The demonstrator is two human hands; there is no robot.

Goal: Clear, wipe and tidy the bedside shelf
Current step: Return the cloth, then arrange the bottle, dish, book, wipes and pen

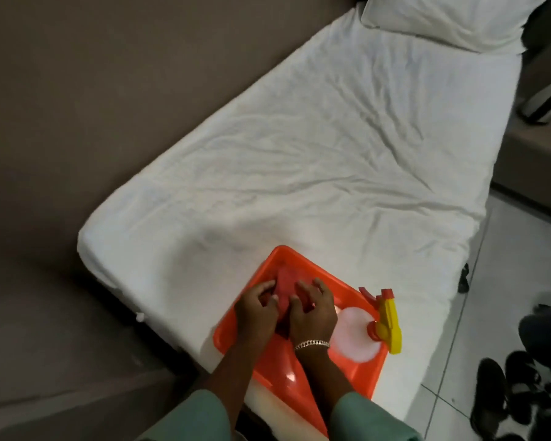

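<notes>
In the head view, both hands rested on a red cloth [285,281] inside the orange tray [360,374] at the foot of the bed [299,154]. The left hand [257,310] had curled fingers pinching the cloth; the right hand [312,310] pressed it with fingers half spread. The cloth looked soft and light, best gathered by its edges. A spray bottle [360,332] lay at 3 o'clock, touching the tray. Shoes [516,393] stood at 4 o'clock. The shelf was not visible.
</notes>
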